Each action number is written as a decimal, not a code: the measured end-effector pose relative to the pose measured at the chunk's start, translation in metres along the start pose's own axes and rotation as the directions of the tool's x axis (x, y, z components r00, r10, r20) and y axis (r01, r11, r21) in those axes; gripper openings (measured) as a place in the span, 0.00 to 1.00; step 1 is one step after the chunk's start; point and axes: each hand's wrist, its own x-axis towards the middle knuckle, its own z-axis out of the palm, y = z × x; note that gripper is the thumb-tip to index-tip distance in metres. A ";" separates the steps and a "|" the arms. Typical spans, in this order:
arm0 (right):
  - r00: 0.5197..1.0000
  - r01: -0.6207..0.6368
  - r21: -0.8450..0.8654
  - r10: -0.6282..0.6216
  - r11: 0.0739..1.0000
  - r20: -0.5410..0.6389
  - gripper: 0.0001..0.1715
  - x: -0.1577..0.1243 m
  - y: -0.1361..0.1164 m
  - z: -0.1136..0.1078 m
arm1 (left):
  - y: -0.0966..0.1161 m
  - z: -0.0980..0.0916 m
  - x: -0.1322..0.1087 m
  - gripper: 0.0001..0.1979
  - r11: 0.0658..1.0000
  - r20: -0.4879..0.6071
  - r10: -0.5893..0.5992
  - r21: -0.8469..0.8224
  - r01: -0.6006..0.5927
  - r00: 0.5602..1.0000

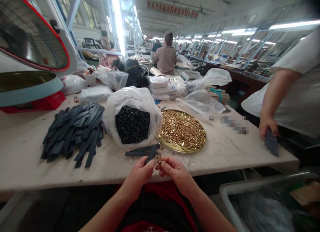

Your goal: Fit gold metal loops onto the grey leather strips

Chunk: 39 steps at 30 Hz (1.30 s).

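Observation:
Close to the table's front edge, my left hand [142,172] pinches a black strap [151,152]. My right hand [172,172] meets it, its fingertips closed on a small gold buckle [158,160] at the strap's end. Whether the strap passes through the buckle is too small to tell. Just beyond my hands, more black straps [137,150] lie flat. A round gold tray [203,138] heaped with gold buckles [183,128] is ahead to the right. Left of it stands an open white plastic bag [110,125] full of small black loops [132,123].
A big pile of black straps [75,128] covers the table's left part. A red-rimmed fan [32,32] stands at far left. At right, a person's hand [268,127] holds a dark flat piece [271,143]. Below is a plastic bin [226,192]; clear bags [202,102] lie behind.

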 end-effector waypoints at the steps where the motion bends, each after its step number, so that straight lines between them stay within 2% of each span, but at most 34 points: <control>1: 1.000 -0.017 0.068 0.016 0.998 0.020 0.16 -0.003 0.001 0.000 | -0.001 -0.001 -0.003 0.17 0.999 0.040 -0.016 -0.046 0.018 0.999; 4: 0.991 -0.119 0.298 0.096 0.947 0.089 0.16 -0.009 0.005 0.003 | -0.003 -0.003 -0.009 0.15 0.973 0.222 -0.110 -0.177 0.151 0.969; 7: 0.977 -0.195 0.371 0.147 0.908 0.154 0.18 -0.013 0.010 0.006 | -0.004 -0.006 -0.015 0.13 0.940 0.356 -0.175 -0.216 0.263 0.918; 9: 0.973 -0.207 0.372 0.152 0.905 0.173 0.16 -0.015 0.014 0.007 | -0.006 -0.006 -0.018 0.12 0.950 0.345 -0.179 -0.184 0.253 0.921; 11: 0.972 -0.209 0.346 0.154 0.915 0.180 0.15 -0.015 0.017 0.007 | -0.008 -0.007 -0.020 0.11 0.978 0.282 -0.159 -0.086 0.190 0.946; 14: 0.974 -0.209 0.217 0.182 0.954 0.138 0.17 -0.013 0.018 0.007 | -0.011 -0.009 -0.020 0.10 0.980 0.114 -0.055 0.195 0.032 0.992; 16: 0.981 -0.183 0.093 0.175 0.979 0.085 0.16 -0.012 0.015 0.008 | -0.011 -0.014 -0.017 0.09 0.910 0.057 0.044 0.409 -0.064 0.997; 19: 0.993 -0.104 -0.031 0.105 0.994 0.057 0.17 -0.008 0.010 0.008 | -0.008 -0.022 -0.013 0.08 0.799 0.104 0.077 0.589 -0.124 0.992; 22: 0.999 -0.044 -0.063 0.044 0.997 0.005 0.17 -0.001 0.010 0.004 | -0.006 -0.030 -0.009 0.12 0.798 0.145 0.083 0.583 -0.153 0.986; 24: 0.995 -0.060 0.034 0.063 0.998 -0.081 0.18 0.005 0.012 0.002 | -0.007 -0.034 -0.008 0.16 0.842 0.133 0.076 0.523 -0.135 0.988; 26: 0.977 -0.111 0.253 0.151 0.961 -0.147 0.20 0.011 0.015 0.003 | -0.010 -0.038 -0.008 0.17 0.844 0.098 0.064 0.525 -0.106 0.993; 29: 0.936 -0.203 0.529 0.322 0.824 -0.142 0.23 0.018 0.022 0.011 | -0.015 -0.042 -0.007 0.14 0.743 0.095 0.084 0.657 -0.125 0.992; 31: 0.919 -0.260 0.570 0.381 0.779 -0.102 0.22 0.019 0.028 0.018 | -0.016 -0.043 -0.006 0.14 0.674 0.128 0.082 0.723 -0.150 0.988; 32: 0.923 -0.273 0.557 0.377 0.784 -0.079 0.19 0.018 0.032 0.021 | -0.016 -0.042 -0.006 0.15 0.655 0.146 0.072 0.739 -0.157 0.987; 34: 0.949 -0.247 0.453 0.308 0.857 -0.064 0.15 0.015 0.041 0.024 | -0.014 -0.041 -0.004 0.14 0.655 0.167 0.053 0.738 -0.160 0.985; 37: 0.983 -0.096 0.131 0.114 0.987 -0.141 0.12 0.010 0.049 0.024 | -0.012 -0.039 -0.002 0.07 0.745 0.125 0.022 0.659 -0.100 0.992; 39: 0.986 -0.041 -0.031 0.035 0.999 -0.165 0.13 0.009 0.050 0.022 | -0.014 -0.038 -0.002 0.06 0.817 0.085 -0.014 0.576 -0.037 0.996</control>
